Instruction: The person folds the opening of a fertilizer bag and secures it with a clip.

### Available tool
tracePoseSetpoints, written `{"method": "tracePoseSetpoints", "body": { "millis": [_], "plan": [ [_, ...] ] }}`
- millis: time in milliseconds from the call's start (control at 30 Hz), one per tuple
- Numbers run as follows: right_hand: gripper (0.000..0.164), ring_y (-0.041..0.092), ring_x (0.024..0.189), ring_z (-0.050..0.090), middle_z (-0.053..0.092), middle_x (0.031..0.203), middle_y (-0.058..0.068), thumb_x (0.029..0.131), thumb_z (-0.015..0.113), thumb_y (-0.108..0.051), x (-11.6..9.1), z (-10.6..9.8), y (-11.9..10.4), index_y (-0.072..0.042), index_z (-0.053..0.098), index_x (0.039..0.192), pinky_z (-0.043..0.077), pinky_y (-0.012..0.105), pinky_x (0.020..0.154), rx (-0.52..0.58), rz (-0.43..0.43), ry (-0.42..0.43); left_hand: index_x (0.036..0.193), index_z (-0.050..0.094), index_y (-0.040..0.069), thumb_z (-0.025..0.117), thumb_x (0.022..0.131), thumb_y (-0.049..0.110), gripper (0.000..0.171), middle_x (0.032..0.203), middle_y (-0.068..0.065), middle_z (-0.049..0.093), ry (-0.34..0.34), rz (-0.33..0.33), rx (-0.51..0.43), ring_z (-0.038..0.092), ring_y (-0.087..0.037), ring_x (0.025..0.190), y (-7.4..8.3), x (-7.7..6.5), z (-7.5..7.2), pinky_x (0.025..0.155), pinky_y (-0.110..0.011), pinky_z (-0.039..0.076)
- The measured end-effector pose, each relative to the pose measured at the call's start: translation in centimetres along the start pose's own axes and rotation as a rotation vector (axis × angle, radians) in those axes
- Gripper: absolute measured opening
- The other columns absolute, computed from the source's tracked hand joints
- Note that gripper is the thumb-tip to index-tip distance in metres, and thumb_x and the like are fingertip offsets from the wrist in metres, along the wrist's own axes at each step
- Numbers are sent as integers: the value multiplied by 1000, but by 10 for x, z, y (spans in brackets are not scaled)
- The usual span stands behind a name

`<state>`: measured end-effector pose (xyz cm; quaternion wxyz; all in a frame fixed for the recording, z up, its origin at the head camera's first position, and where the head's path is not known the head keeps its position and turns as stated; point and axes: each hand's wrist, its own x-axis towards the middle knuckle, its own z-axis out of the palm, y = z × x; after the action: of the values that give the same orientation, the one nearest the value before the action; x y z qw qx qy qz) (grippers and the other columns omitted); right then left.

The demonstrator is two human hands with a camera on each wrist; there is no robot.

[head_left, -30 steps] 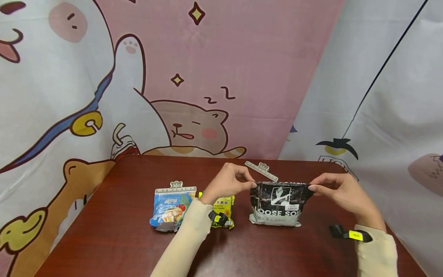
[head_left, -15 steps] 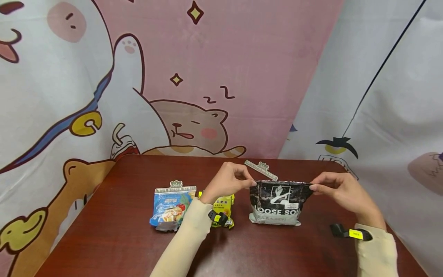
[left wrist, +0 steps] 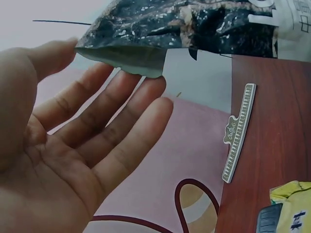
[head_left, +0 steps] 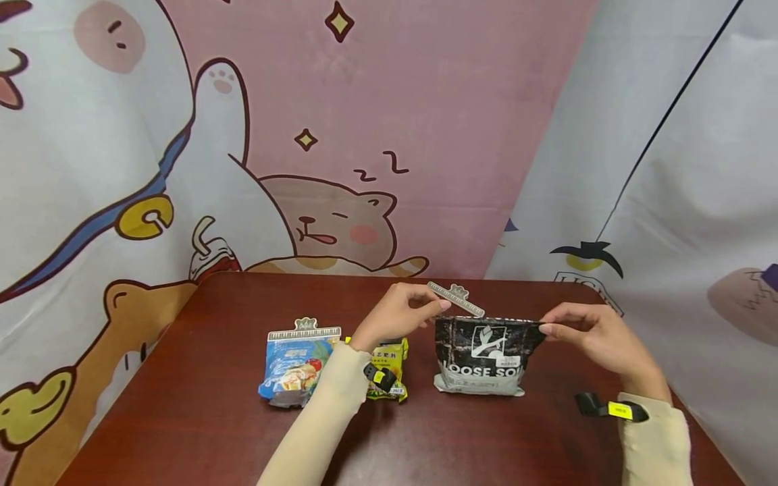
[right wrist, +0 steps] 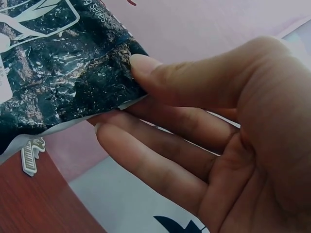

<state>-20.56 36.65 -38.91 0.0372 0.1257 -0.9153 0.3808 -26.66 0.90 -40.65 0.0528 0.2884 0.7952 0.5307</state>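
A black and grey bag of loose soil (head_left: 483, 354) stands upright on the table. At its upper right corner my right hand (head_left: 592, 334) pinches the top edge between thumb and fingers, clear in the right wrist view, where the bag film (right wrist: 63, 73) lies under the thumb. My left hand (head_left: 401, 314) is at the upper left corner with thumb and fingers spread apart. In the left wrist view the bag's mouth gapes a little, showing its pale inside (left wrist: 131, 60) close to the fingertips. A long sealing clip (head_left: 457, 298) with a crown-shaped handle lies behind the bag.
To the left stands a blue food bag (head_left: 296, 364) with a similar clip (head_left: 304, 333) across its top. Beside it is a yellow bag (head_left: 392, 358), partly covered by my left forearm. A cartoon-printed cloth (head_left: 462, 135) hangs behind the brown table (head_left: 486, 439).
My left hand has let go of the bag's upper left corner, its thumb lifting up from the edge. The right hand keeps its pinch. The bag stays in place; the view shifts slightly.
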Motion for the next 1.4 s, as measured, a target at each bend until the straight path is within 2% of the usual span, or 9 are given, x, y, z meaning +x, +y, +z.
{"method": "tracePoseSetpoints", "body": {
  "millis": [67, 267, 500, 633, 767, 967, 1167, 1400],
  "plan": [
    [12, 12, 81, 76, 79, 91, 2, 95, 75, -24, 0, 0, 2, -15, 76, 103, 58, 24, 73, 19, -9, -2, 95, 77, 20, 67, 100, 39, 23, 92, -3, 74, 5, 5, -1, 72, -13, 73, 0, 3, -1, 74, -41, 63],
    [17, 15, 85, 78, 78, 95, 3, 97, 72, -19, 1, 2, 6, -7, 73, 108, 60, 24, 75, 121, -21, -22, 101, 76, 13, 65, 102, 31, 21, 95, -16, 76, 29, 9, 16, 72, -18, 78, 2, 11, -3, 71, -31, 62],
    [23, 16, 88, 79, 78, 97, 1, 98, 70, -17, -3, 2, 16, 0, 71, 114, 62, 25, 78, 191, -5, -23, 103, 75, 17, 65, 102, 30, 17, 96, -6, 73, 49, 10, 109, 69, -17, 80, 5, 24, -4, 70, -27, 57],
    [22, 16, 87, 78, 77, 97, -1, 98, 69, -16, -5, 1, 21, 0, 71, 114, 62, 25, 77, 188, -7, -18, 107, 76, 19, 64, 102, 33, 19, 99, 3, 69, 56, 8, 203, 66, -12, 87, 4, 33, -4, 76, -28, 55],
    [20, 16, 86, 78, 78, 95, -1, 99, 69, -14, -6, 1, 20, 0, 71, 113, 62, 25, 76, 188, -27, -5, 109, 75, 18, 64, 102, 34, 21, 102, 6, 70, 50, 4, 277, 65, -10, 93, 1, 42, -5, 84, -30, 55],
    [17, 17, 84, 78, 78, 93, 0, 98, 68, -10, -4, 4, 18, 2, 71, 111, 62, 27, 75, 217, -74, -5, 114, 73, 18, 63, 102, 35, 23, 110, 4, 74, 15, -9, 363, 68, -12, 101, -7, 56, -6, 90, -33, 56],
    [18, 17, 85, 78, 77, 95, 0, 98, 70, -12, -1, 6, 15, 0, 72, 111, 62, 28, 77, 227, -61, -5, 123, 68, 17, 65, 102, 36, 29, 119, -2, 74, -18, -25, 411, 68, -16, 110, -18, 71, -8, 93, -35, 56],
    [17, 17, 83, 78, 77, 93, 0, 98, 69, -10, -1, 7, 12, 1, 71, 111, 62, 27, 75, 233, -79, -9, 135, 62, 16, 65, 101, 36, 39, 134, -11, 67, -133, -58, 484, 66, -23, 120, -30, 88, -6, 98, -38, 56]
  ]
}}
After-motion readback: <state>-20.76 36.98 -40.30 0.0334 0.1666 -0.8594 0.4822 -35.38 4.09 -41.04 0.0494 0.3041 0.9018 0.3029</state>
